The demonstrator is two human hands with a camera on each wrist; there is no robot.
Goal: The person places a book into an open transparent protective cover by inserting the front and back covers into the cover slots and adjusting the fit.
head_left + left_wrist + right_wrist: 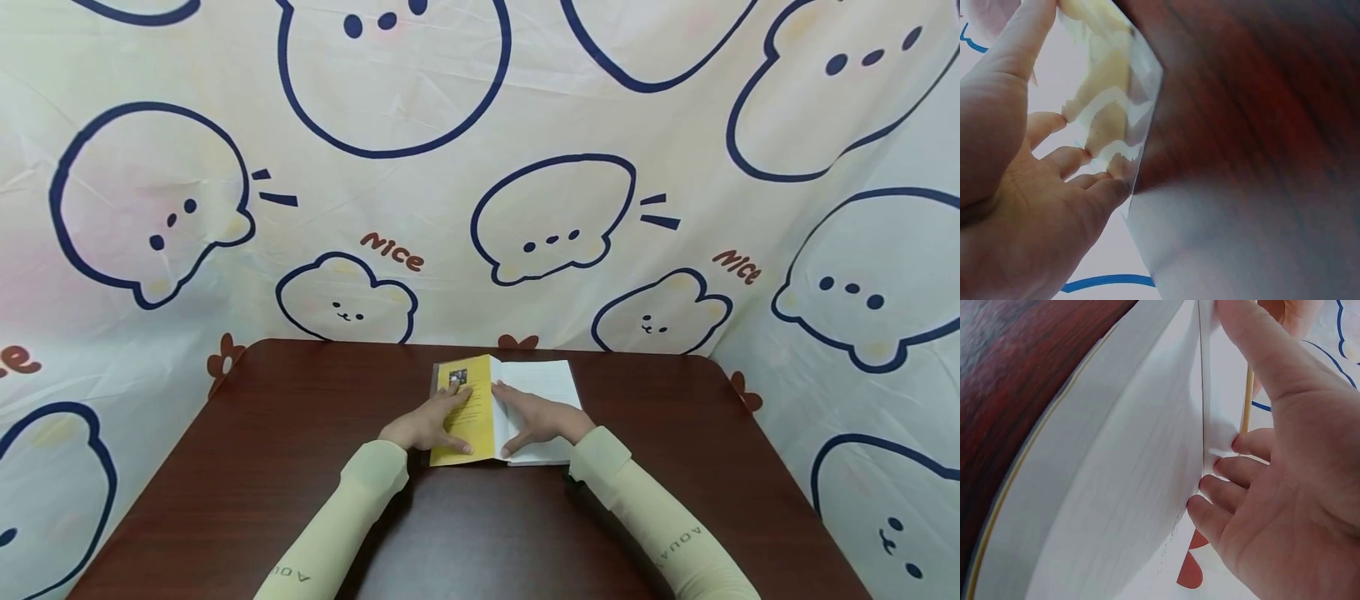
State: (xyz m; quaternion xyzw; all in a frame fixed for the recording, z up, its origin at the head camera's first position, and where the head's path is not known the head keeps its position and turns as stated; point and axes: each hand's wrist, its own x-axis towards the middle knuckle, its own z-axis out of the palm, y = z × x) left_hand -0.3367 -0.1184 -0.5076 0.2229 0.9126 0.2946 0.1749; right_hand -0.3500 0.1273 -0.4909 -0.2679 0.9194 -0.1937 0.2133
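Note:
An open book lies near the far edge of the table, its yellow cover flap (482, 421) folded out to the left and its white page (543, 373) to the right. Fingers spread, my left hand (429, 421) rests on the yellow flap, which has a small picture and lines of print. A clear plastic cover (1145, 90) edges it in the left wrist view. My right hand (546, 417) lies on the white side, fingertips along the fold. In the right wrist view its extended fingers touch the paper close to the crease, beside the curved white pages (1116, 450).
The dark brown wooden table (315, 400) has a glossy surface and rounded far corners. Behind it and at both sides hangs a pale cloth (442, 308) printed with blue-outlined cartoon figures. Light yellow sleeves (333, 517) cover both forearms.

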